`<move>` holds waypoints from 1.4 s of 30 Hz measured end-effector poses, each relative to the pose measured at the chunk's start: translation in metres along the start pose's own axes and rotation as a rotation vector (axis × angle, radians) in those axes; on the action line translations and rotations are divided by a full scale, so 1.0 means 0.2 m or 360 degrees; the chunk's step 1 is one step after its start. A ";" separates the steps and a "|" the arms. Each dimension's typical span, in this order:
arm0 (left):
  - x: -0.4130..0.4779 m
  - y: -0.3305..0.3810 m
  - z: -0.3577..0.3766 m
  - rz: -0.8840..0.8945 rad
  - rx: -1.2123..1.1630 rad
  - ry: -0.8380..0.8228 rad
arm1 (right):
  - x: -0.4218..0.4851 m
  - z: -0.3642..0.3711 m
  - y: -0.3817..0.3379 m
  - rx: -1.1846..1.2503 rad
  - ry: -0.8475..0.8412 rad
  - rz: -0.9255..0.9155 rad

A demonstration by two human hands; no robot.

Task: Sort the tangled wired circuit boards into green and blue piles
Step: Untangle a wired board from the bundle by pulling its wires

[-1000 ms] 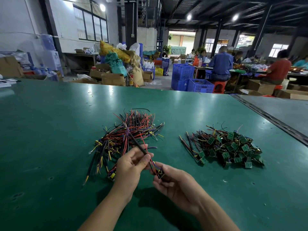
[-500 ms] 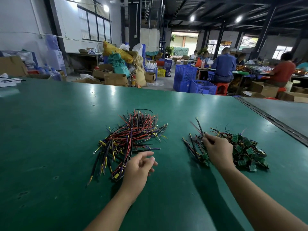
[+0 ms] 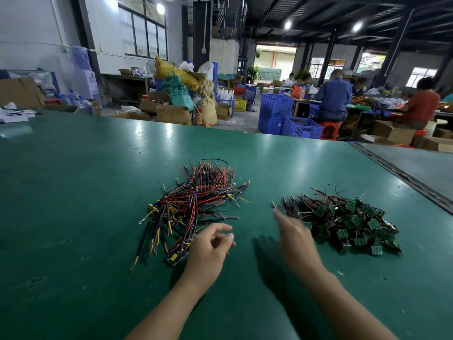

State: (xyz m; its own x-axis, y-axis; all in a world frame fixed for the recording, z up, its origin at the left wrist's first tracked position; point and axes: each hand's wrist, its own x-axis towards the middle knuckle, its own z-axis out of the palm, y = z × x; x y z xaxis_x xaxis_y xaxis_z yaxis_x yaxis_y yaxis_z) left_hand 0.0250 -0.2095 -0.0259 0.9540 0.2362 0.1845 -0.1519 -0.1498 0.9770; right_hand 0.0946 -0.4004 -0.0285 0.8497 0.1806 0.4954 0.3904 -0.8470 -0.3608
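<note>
No writing can be read on any board. Left grip [image 3: 210, 244] rests loosely curled and empty on the green surface [image 3: 73, 217], touching the near end of the wire tangle [image 3: 193, 207], whose long strands run away from it, fanning up and left. Right grip [image 3: 294, 238], blurred, is spread and empty; the green pile [image 3: 348, 222] lies just right of it, wires pointing left toward the fingers.

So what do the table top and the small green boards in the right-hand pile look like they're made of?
The dark green table top looks like a smooth rubber or vinyl mat: it has a soft sheen with lamp reflections, plus small dents. The small square green boards look like rigid circuit-board laminate, flat and matte green; the thin wires on them seem plastic-sheathed.
</note>
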 end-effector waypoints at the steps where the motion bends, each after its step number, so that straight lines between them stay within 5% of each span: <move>1: 0.00 0.00 0.00 0.0021 0.0052 0.0009 | -0.03 0.01 -0.07 0.0357 -0.0060 0.0065; 5: -0.02 -0.02 0.00 0.0161 0.0306 -0.0021 | -0.09 0.14 -0.24 0.1456 -0.0350 0.0613; 11: -0.01 0.01 -0.08 0.0487 0.0843 0.0446 | -0.11 0.13 -0.20 0.1970 -0.0272 0.0844; 13: 0.01 0.02 -0.13 0.0392 0.1099 0.0599 | -0.11 0.11 -0.19 0.2067 -0.0308 0.0868; 17: 0.01 -0.01 -0.19 -0.0055 0.1726 0.0493 | -0.12 0.12 -0.20 0.2041 -0.0329 0.0773; 24: 0.03 -0.03 -0.19 0.0029 0.1317 0.0435 | -0.13 0.11 -0.21 0.1964 -0.0382 0.0692; 31: 0.01 0.01 -0.10 0.0020 0.0075 0.0351 | -0.14 0.07 -0.29 0.1771 -0.0495 0.0569; 36: -0.01 0.00 -0.06 0.0266 0.0111 0.0415 | -0.19 0.07 -0.36 0.1737 -0.0566 0.0152; 42: -0.02 0.01 -0.05 0.0260 0.0136 0.0488 | -0.19 0.08 -0.37 0.1487 -0.0358 0.0168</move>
State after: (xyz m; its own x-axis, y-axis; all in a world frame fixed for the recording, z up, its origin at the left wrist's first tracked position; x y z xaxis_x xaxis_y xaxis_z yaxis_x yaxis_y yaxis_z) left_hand 0.0189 -0.2013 -0.0236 0.7951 0.4774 0.3740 -0.2616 -0.2864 0.9217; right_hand 0.0389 -0.3367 -0.0338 0.9065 0.3005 0.2966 0.3502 -0.1427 -0.9258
